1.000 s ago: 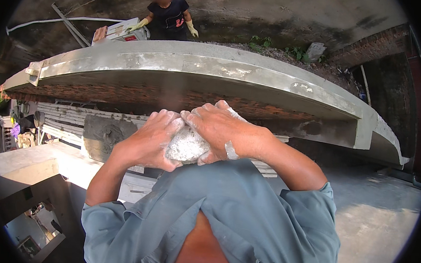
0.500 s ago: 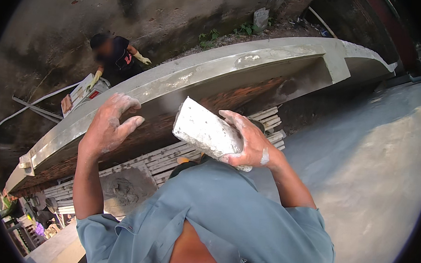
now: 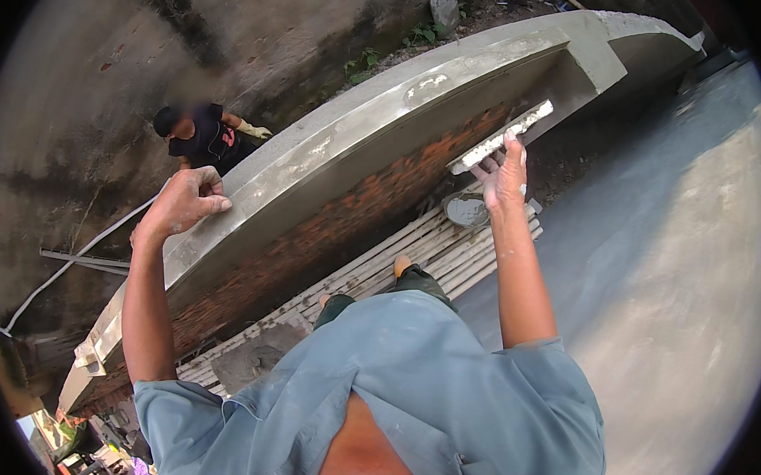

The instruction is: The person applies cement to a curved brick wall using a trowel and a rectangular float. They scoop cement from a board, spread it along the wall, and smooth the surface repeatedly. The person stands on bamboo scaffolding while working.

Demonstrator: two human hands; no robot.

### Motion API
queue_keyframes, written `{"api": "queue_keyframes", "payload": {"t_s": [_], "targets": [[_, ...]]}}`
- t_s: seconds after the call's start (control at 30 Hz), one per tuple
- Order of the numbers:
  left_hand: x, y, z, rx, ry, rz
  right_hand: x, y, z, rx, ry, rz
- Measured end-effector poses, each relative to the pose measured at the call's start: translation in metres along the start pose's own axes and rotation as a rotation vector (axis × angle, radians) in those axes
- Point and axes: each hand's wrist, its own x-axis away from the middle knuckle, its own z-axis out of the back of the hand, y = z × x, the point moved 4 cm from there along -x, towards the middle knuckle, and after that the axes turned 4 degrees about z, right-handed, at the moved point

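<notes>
White-crusted, straight-edged slab [image 3: 488, 147], held out at arm's length, could slip if the powdery right hand [image 3: 507, 177] loosens; thumb and fingers grip it. The left hand [image 3: 187, 201], half open, shows nothing held; contact with the curved grey concrete ledge [image 3: 388, 112] is unclear. Beyond sits a round mortar-filled bucket [image 3: 467, 211].

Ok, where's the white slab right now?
In the head view, the white slab is right of centre, held in the person's right hand, just above the bucket in the picture.
</notes>
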Motion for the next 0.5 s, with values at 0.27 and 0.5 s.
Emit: {"api": "queue_keyframes", "payload": {"t_s": [0.27, 0.5], "targets": [[-0.03, -0.038, -0.014, 0.084, -0.191, -0.191, 0.016, 0.064, -0.113, 0.121, 0.069, 0.069], [-0.042, -0.038, -0.012, 0.022, -0.252, -0.338, 0.234, 0.188, -0.217, 0.148, -0.013, -0.02]]}}
